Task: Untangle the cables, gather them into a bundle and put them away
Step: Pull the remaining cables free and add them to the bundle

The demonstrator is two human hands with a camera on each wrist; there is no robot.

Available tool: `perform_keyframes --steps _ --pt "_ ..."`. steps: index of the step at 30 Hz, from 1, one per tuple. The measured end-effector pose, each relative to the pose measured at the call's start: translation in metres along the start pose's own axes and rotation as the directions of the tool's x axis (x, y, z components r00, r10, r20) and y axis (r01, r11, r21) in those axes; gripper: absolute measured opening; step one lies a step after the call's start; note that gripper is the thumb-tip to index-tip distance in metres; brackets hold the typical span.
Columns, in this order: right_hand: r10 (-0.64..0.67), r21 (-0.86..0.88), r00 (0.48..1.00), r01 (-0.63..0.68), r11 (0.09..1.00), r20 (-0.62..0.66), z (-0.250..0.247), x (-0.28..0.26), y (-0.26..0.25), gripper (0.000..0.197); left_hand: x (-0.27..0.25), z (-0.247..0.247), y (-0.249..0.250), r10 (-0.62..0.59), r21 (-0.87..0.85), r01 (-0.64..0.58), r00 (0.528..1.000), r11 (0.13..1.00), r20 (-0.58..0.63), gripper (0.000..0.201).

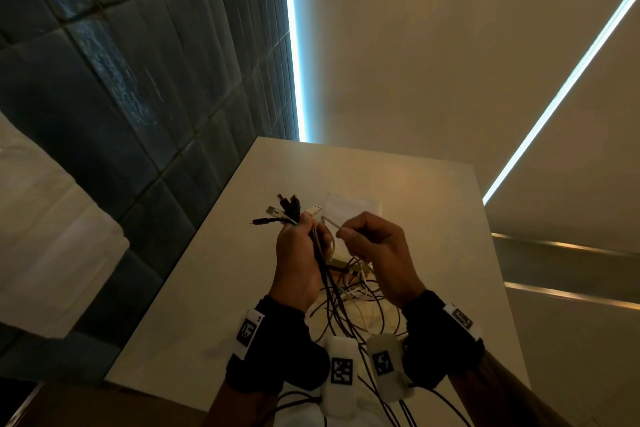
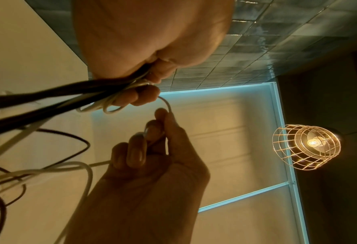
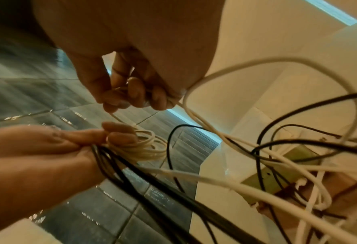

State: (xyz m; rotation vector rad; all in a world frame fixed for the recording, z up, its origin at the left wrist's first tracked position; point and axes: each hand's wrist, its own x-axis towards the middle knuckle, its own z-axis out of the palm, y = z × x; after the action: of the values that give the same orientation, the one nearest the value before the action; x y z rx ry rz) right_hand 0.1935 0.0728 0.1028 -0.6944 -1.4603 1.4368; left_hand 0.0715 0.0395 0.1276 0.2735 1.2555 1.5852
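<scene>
Left hand (image 1: 298,255) grips the cable bundle (image 1: 320,253) above the table (image 1: 214,281), right hand (image 1: 375,246) pinches 1 white cable (image 1: 330,222) beside it: keep wraps tight, feed slack slowly.

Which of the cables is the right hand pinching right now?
The thin white cable: right hand pinches it alone, arching over from the left hand, which grips the black cables bundled.

Tabletop: a pale, smooth white tabletop (image 1: 433,218).
Far on it: a clear plastic bag (image 1: 349,208).
Left: a dark grey tiled wall (image 1: 121,80).
Lights: bright blue-white light strips (image 1: 292,45); a wire-caged pendant lamp (image 2: 307,147), lit.
</scene>
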Motion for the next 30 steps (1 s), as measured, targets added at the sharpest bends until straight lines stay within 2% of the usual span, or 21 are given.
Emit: perform_keyframes --steps 2,6,9,11,14,19,22,24,28,30 --pt "0.035 0.003 0.998 -0.035 0.999 0.057 0.003 -0.004 -0.001 0.009 -0.001 0.001 0.0 -0.002 0.004 0.002 1.0 1.0 0.0 0.031" --pt "0.116 0.026 0.99 -0.119 0.993 0.083 0.002 -0.009 0.002 0.008 -0.002 -0.001 0.0 0.001 -0.02 0.0 1.0 1.0 0.023 0.036" --pt "0.151 0.004 0.983 -0.152 0.988 0.105 -0.002 -0.009 0.006 0.007 -0.003 -0.002 0.002 -0.012 -0.037 0.016 0.996 0.999 0.093 0.039" --pt "0.177 -0.049 0.976 -0.172 0.984 0.13 -0.005 -0.009 0.01 0.007 -0.004 -0.001 0.006 -0.016 -0.121 0.033 0.99 0.992 0.141 0.039" --pt "0.221 -0.099 0.963 -0.208 0.973 0.156 -0.009 -0.012 0.023 0.017 -0.003 -0.001 0.012 0.052 -0.231 -0.012 0.984 0.973 0.168 0.031" --pt "0.266 -0.185 0.961 -0.249 0.951 0.078 -0.02 -0.015 0.062 0.026 -0.002 -0.005 0.008 0.115 -0.238 -0.071 0.978 0.969 0.176 0.026" --pt "0.261 -0.302 0.964 -0.236 0.924 0.045 -0.027 -0.017 0.086 0.048 0.0 -0.008 0.007 0.128 -0.24 -0.087 0.978 0.967 0.162 0.026" --pt "0.26 -0.328 0.965 -0.234 0.915 0.039 -0.029 -0.018 0.095 0.054 0.0 -0.01 0.006 0.129 -0.231 -0.093 0.98 0.968 0.149 0.025" --pt "0.298 -0.355 0.953 -0.26 0.898 0.054 -0.027 -0.014 0.103 0.038 0.0 -0.011 0.007 0.125 -0.216 -0.093 0.982 0.972 0.144 0.025" --pt "0.321 -0.349 0.945 -0.282 0.894 0.058 -0.029 -0.014 0.111 0.038 0.0 -0.012 0.01 0.131 -0.218 -0.098 0.981 0.971 0.142 0.026"
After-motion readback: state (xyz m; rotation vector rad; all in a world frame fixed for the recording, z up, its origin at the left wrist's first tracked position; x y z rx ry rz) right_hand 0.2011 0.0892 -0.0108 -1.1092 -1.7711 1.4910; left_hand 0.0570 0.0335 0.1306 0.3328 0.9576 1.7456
